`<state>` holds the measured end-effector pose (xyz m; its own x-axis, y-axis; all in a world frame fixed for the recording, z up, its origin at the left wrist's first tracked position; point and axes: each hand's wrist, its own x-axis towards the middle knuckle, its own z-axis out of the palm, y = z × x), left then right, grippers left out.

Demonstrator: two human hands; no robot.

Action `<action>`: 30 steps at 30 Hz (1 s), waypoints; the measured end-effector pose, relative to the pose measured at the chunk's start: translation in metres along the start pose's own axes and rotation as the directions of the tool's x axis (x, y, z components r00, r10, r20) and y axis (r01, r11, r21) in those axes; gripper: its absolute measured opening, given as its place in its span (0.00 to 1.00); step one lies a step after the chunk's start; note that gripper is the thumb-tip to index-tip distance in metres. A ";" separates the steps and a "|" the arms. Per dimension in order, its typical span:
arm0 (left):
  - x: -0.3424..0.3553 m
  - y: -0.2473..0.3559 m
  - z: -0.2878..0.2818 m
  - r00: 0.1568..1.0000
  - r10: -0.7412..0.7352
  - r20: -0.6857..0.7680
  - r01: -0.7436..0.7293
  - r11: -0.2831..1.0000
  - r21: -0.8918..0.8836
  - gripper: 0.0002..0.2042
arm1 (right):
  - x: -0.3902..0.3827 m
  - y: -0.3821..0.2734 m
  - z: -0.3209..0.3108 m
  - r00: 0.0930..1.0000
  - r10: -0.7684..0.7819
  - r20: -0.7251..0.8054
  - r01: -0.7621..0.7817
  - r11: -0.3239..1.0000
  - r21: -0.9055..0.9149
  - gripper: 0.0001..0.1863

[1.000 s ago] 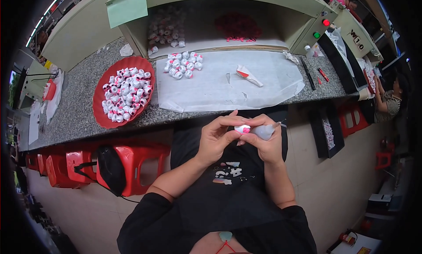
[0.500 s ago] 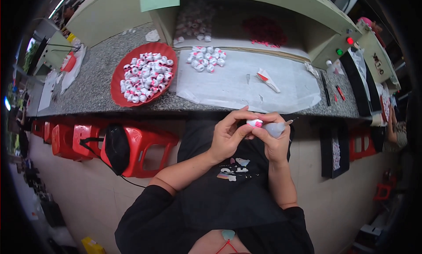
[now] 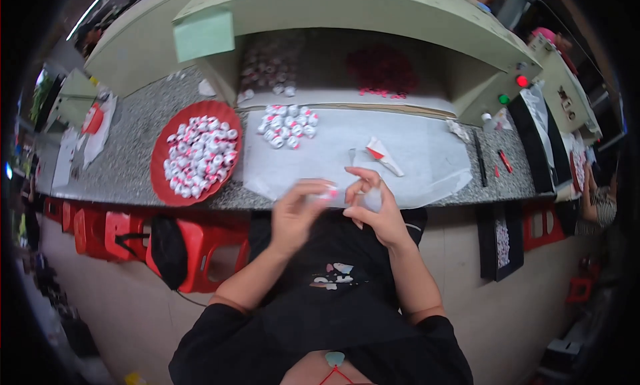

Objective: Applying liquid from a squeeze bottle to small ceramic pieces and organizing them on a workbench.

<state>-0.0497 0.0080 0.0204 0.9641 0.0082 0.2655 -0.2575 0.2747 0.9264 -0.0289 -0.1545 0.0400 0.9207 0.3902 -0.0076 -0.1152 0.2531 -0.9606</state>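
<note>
My left hand (image 3: 295, 212), blurred by motion, pinches a small white-and-pink piece (image 3: 329, 192) above the front edge of the worktop. My right hand (image 3: 382, 220) is curled round a translucent bottle (image 3: 371, 200), mostly hidden by the fingers, just right of that piece. Behind both hands lies a white paper sheet (image 3: 427, 152) bearing a cluster of similar white-and-pink pieces (image 3: 285, 125) and a folded white-and-red packet (image 3: 383, 157). A red scalloped dish (image 3: 160, 172) heaped with such pieces stands to the left.
An open cubby (image 3: 453, 85) holds more pieces. A black pen (image 3: 480, 159), red marker (image 3: 505, 161) and black tray (image 3: 537, 162) lie right. Below are red stools (image 3: 207, 255), a black bag (image 3: 167, 252) and a black bin (image 3: 490, 252). A co-worker's arm (image 3: 592, 198) shows far right.
My hands have moved apart and toward the worktop, the left hand moving left with the piece, the right staying round the bottle. The whole view has also shifted.
</note>
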 end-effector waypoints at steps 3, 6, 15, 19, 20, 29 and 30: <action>0.032 0.015 -0.067 0.919 0.275 -0.282 -0.154 0.910 0.386 0.09 | 0.020 0.003 -0.084 0.949 -0.123 -0.291 0.111 0.992 -0.056 0.15; 0.042 0.050 -0.151 0.827 0.498 -0.262 -0.176 0.671 0.720 0.11 | 0.030 -0.017 -0.163 0.825 -0.287 -0.488 0.154 0.943 -0.295 0.13; 0.073 0.043 -0.081 0.929 0.326 0.175 -0.162 -0.066 0.985 0.19 | 0.049 -0.003 -0.279 0.890 -0.363 -0.277 0.110 0.759 -0.642 0.20; 0.070 -0.024 0.078 0.853 0.021 0.521 -0.483 0.408 0.775 0.21 | 0.003 -0.044 -0.289 0.813 -0.450 -0.369 0.076 0.711 -0.699 0.19; 0.071 -0.039 0.106 0.798 -0.008 0.602 -0.520 0.495 0.696 0.22 | -0.012 -0.067 -0.301 0.835 -0.361 -0.415 0.056 0.807 -0.588 0.18; 0.151 -0.127 0.216 0.869 -0.109 0.483 -0.302 0.657 0.691 0.38 | 0.106 -0.236 -0.554 0.639 -0.294 -0.711 0.467 0.882 0.055 0.23; 0.152 -0.125 0.223 0.909 -0.092 0.406 -0.246 0.669 0.701 0.32 | 0.137 -0.244 -0.585 0.587 -0.258 -0.768 0.534 0.835 0.128 0.25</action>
<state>0.1143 -0.2397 0.0047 0.8736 -0.4083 0.2647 -0.4549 -0.4923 0.7421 0.3431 -0.6805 0.1113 0.8562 -0.5158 0.0299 0.3481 0.5331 -0.7711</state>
